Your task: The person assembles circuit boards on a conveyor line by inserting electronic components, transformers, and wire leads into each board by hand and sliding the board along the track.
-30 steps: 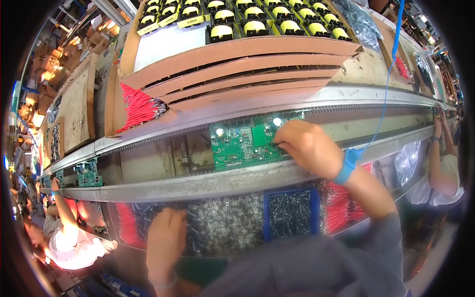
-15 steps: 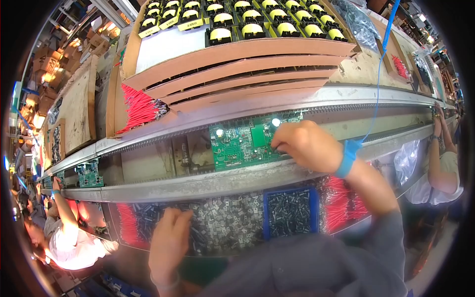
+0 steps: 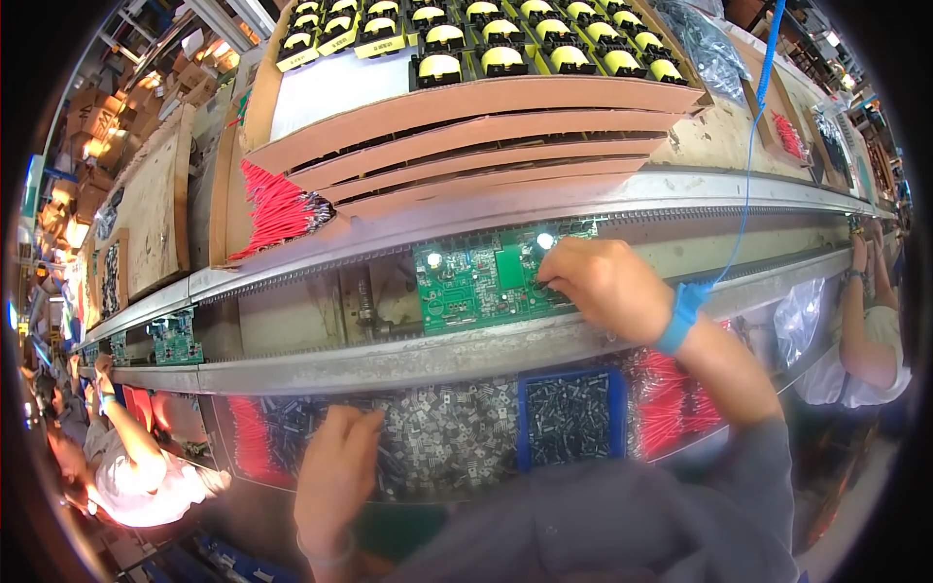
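A green circuit board (image 3: 476,282) with white round capacitors and small parts spans the rails of the conveyor in front of me. My right hand (image 3: 604,289), a blue band round its wrist, is over the board's right end with fingers pinched together; whatever is between them is hidden. Lower left, my left hand (image 3: 340,466) hovers over loose black components (image 3: 292,428) and silver metal parts (image 3: 452,428). Its fingers are curled together, and I cannot make out anything in them.
Beyond the rail stand stacked cardboard trays of yellow-black transformers (image 3: 505,60), beside red wires (image 3: 277,209). A blue bin (image 3: 571,418) of dark parts and more red wires (image 3: 666,403) lie nearer. A coiled blue cord (image 3: 763,87) hangs at right. Co-workers sit at both sides.
Both my hands keep nearly the same places and finger shapes. The co-worker's hand at the left has come down slightly. The whole view has shifted a little.
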{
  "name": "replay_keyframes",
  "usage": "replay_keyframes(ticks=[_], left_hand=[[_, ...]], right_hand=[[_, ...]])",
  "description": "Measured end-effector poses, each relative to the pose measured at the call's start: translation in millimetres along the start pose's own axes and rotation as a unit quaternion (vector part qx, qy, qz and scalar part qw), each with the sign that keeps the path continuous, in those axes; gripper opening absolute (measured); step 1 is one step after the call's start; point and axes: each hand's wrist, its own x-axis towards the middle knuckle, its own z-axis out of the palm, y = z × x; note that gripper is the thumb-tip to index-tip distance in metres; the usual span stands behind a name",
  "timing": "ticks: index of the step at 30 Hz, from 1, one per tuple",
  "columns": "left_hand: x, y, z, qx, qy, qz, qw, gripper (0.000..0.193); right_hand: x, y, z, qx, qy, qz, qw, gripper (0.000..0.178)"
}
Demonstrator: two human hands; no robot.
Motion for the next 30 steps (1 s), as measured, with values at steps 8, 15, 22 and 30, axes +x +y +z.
replay_keyframes(ticks=[8, 15, 22, 30], left_hand=[[1.2, 1.1, 1.0, -0.015, -0.015, 0.015, 1.000, 0.030], [-0.9, 0.9, 0.2, -0.023, -0.022, 0.010, 0.999, 0.029], [-0.6, 1.7, 0.1, -0.026, -0.022, 0.011, 0.999, 0.030], [9.4, 7.9, -3.0, -0.085, -0.018, 0.017, 0.996, 0.029]], right_hand=[[7.3, 0.0, -11.1, -0.003, -0.083, -0.003, 0.997, 0.027], [8.7, 4.6, -10.5, 0.012, -0.065, -0.018, 0.998, 0.014], [7.6, 3.0, -9.4, -0.012, -0.076, -0.021, 0.997, 0.016], [8.3, -22.6, -8.3, -0.133, -0.120, -0.010, 0.984, 0.023]])
